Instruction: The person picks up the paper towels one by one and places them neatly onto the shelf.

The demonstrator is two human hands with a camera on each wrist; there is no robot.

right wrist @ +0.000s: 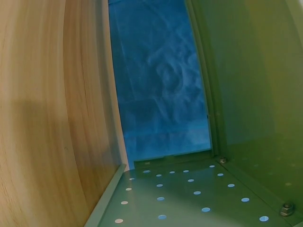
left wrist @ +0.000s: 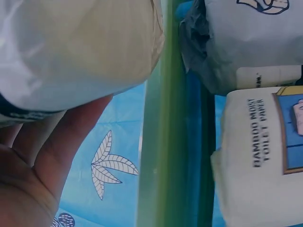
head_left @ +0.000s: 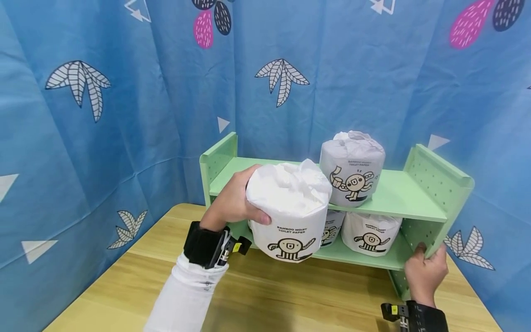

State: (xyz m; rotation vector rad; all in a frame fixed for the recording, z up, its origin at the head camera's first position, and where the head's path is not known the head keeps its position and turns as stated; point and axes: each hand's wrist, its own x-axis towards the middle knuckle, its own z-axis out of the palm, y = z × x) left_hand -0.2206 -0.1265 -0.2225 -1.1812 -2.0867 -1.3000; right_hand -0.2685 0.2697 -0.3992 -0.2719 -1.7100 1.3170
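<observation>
My left hand (head_left: 234, 200) grips a wrapped toilet paper roll (head_left: 288, 216) from its left side, thumb toward the front. The roll is held up in front of a green two-tier shelf (head_left: 419, 193), and in the left wrist view its paper wrapper (left wrist: 75, 47) rests against the fingers (left wrist: 75, 130). My right hand (head_left: 426, 272) holds the front edge of the shelf's right side panel (head_left: 439, 193), low down. Another toilet paper roll (head_left: 352, 168) stands on the top tier, right of centre.
On the lower tier stand a right-hand roll (head_left: 371, 234) and a partly hidden roll (head_left: 332, 228). The shelf is on a wooden table (head_left: 166, 258). Blue patterned curtains (head_left: 166, 115) hang behind and beside it. The perforated side panel (right wrist: 184, 203) has bolts (right wrist: 287, 209).
</observation>
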